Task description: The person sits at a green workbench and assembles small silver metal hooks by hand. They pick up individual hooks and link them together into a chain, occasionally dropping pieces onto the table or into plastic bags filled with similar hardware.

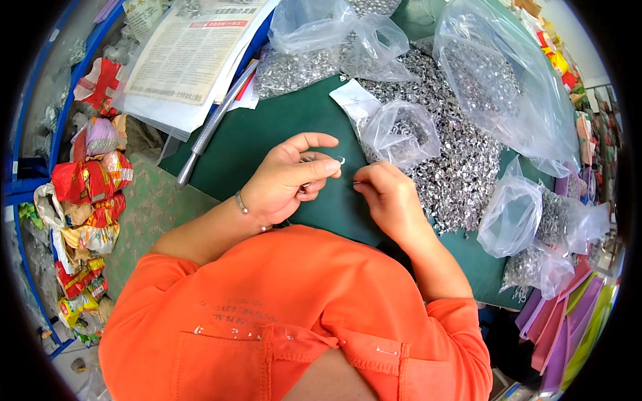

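My left hand (284, 177) is raised over the dark green tabletop (267, 120). Thumb and fingers pinch a small shiny curved metal piece (342, 161), and more small metal bits show between the curled fingers. Just to the right, my right hand (394, 200) is closed in a pinch; whatever lies between its fingertips is too small to name. The two hands are apart. Beyond the right hand spreads a large heap of small silvery metal parts (461, 154). An opened clear plastic bag (401, 134) with such parts sits on its near left edge.
More clear bags of metal parts (294, 70) stand at the back; a big one (508, 87) lies back right, others (511, 214) at right. A metal rod-like tool (217, 123) and printed papers (187, 60) lie left. Blue shelving (23, 180) holds colourful packets (90, 180).
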